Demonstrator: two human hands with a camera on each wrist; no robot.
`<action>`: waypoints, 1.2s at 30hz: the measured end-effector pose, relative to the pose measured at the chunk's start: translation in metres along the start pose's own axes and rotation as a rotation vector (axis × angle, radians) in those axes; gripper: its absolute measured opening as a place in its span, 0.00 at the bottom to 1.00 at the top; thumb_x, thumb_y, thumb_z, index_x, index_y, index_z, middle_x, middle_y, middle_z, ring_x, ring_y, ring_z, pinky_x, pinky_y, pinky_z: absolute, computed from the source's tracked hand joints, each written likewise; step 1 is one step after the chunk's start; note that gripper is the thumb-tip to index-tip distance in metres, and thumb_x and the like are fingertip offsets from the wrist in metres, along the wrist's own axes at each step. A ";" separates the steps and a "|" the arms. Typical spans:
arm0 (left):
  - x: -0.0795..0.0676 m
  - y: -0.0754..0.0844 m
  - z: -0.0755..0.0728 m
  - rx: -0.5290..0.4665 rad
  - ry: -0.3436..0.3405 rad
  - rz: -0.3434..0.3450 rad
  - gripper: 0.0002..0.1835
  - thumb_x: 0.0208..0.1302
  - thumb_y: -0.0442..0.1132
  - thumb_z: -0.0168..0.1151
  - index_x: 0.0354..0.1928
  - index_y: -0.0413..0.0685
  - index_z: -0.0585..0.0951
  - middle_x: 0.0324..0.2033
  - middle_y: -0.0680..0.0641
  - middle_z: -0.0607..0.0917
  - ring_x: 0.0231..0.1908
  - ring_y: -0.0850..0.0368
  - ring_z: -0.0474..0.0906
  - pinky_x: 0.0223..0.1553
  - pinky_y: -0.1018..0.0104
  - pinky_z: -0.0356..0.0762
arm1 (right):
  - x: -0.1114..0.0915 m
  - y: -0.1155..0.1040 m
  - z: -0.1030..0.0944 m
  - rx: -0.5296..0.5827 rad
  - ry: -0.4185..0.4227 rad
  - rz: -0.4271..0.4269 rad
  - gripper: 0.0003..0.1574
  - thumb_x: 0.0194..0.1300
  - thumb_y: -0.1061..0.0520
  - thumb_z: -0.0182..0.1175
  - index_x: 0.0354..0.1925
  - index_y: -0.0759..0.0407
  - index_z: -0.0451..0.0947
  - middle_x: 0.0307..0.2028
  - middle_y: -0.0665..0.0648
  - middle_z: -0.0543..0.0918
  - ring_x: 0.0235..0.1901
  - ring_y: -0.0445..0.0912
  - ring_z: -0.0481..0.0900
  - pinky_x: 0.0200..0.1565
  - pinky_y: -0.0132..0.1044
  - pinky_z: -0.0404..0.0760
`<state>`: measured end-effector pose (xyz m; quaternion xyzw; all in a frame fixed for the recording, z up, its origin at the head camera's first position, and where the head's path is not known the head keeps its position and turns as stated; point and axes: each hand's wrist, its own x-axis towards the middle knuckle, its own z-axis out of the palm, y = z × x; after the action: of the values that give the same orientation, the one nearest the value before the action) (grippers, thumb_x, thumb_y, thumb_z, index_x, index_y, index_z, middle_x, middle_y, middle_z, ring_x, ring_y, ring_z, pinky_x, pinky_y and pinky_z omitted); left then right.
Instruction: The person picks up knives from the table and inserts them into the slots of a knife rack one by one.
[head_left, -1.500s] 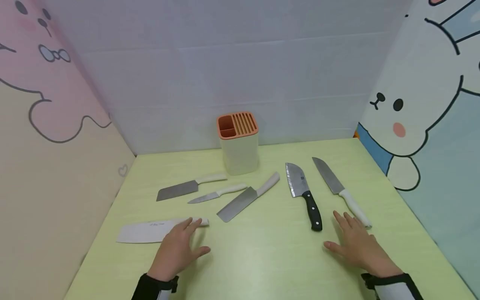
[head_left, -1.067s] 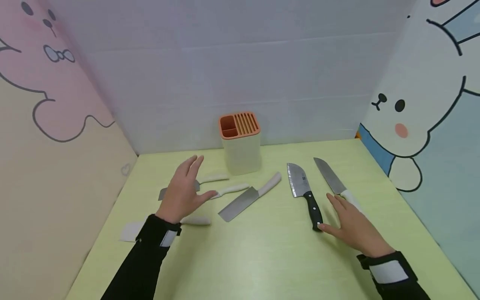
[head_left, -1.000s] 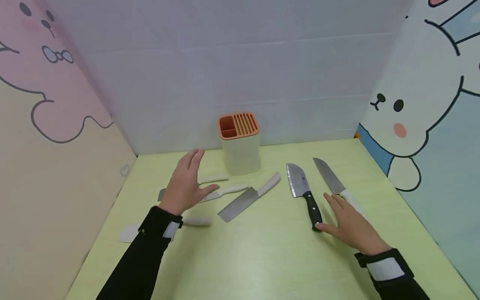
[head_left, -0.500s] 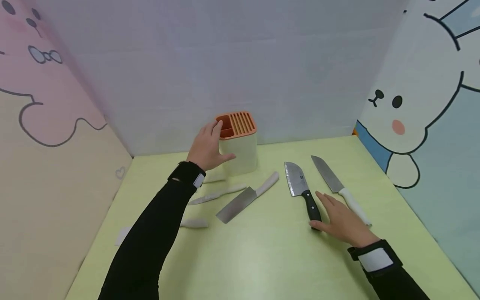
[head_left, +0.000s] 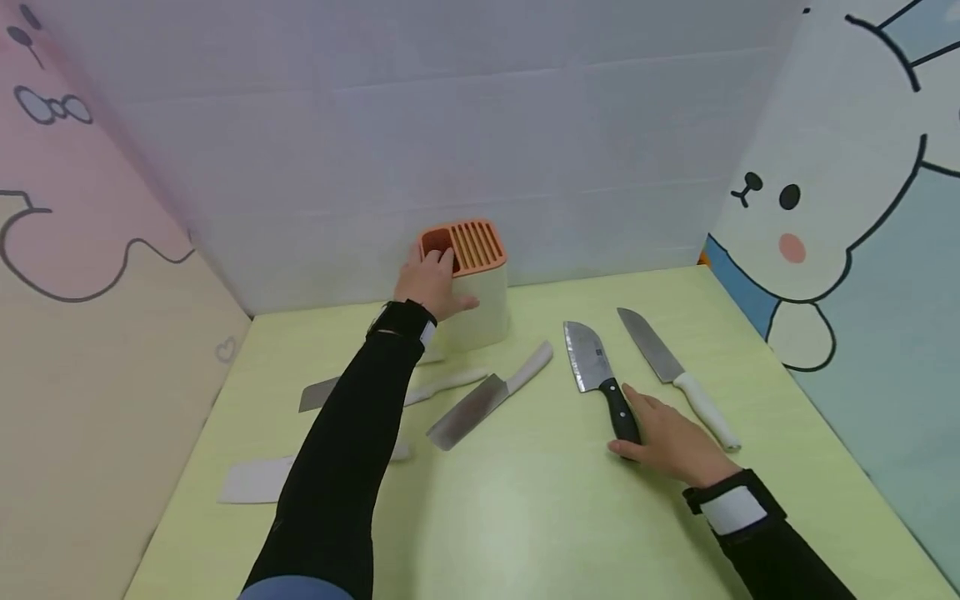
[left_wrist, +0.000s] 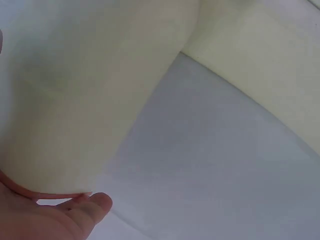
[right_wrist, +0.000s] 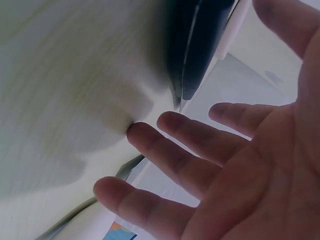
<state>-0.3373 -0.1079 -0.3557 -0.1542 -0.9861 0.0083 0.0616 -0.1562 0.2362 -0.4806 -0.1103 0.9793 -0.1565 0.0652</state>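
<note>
At the back of the table, my left hand (head_left: 430, 283) grips the cream knife block (head_left: 480, 308) by its orange rim. Some fingers reach over the open compartment, while the thumb lies along the front. The left wrist view shows my fingers (left_wrist: 75, 215) at the rim, beside the block's smooth wall (left_wrist: 100, 110). Beside the black handle of a broad kitchen knife (head_left: 590, 357), my right hand (head_left: 667, 437) is spread with fingers relaxed. In the right wrist view the dark handle (right_wrist: 195, 50) stands apart from the fingers, nothing held.
Right of that hand lies a white-handled chef's knife (head_left: 660, 354). A white-handled cleaver (head_left: 472, 411) rests mid-table, near a small paring knife (head_left: 450, 383). Partly under the left sleeve are another cleaver (head_left: 318, 393) and a large pale knife (head_left: 255, 482). Walls enclose the table (head_left: 525, 533).
My left hand has moved from above the pale knife, forward and right, to the knife block and taken hold of its rim. My right hand has shifted left toward the black handle.
</note>
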 end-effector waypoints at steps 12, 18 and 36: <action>0.010 -0.004 0.005 -0.043 0.042 0.073 0.46 0.54 0.62 0.58 0.68 0.41 0.60 0.62 0.39 0.69 0.65 0.46 0.57 0.68 0.55 0.31 | 0.004 0.006 -0.001 -0.054 0.045 0.027 0.57 0.53 0.34 0.60 0.65 0.72 0.55 0.52 0.76 0.72 0.49 0.64 0.72 0.47 0.56 0.74; 0.015 -0.007 0.002 -0.042 0.018 0.119 0.44 0.55 0.61 0.58 0.68 0.41 0.60 0.62 0.39 0.69 0.65 0.46 0.58 0.68 0.56 0.30 | 0.005 0.009 -0.002 -0.053 0.062 0.056 0.45 0.54 0.42 0.62 0.56 0.74 0.65 0.37 0.69 0.77 0.31 0.53 0.75 0.31 0.46 0.75; 0.004 0.004 0.006 -0.138 0.013 0.162 0.44 0.53 0.59 0.61 0.68 0.44 0.61 0.62 0.38 0.68 0.69 0.41 0.45 0.66 0.56 0.51 | -0.002 0.018 -0.004 0.078 -0.030 0.172 0.26 0.59 0.48 0.59 0.39 0.70 0.68 0.22 0.55 0.69 0.20 0.45 0.67 0.22 0.38 0.67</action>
<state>-0.3402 -0.1031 -0.3611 -0.2375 -0.9682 -0.0555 0.0562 -0.1588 0.2541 -0.4823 -0.0253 0.9773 -0.1865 0.0974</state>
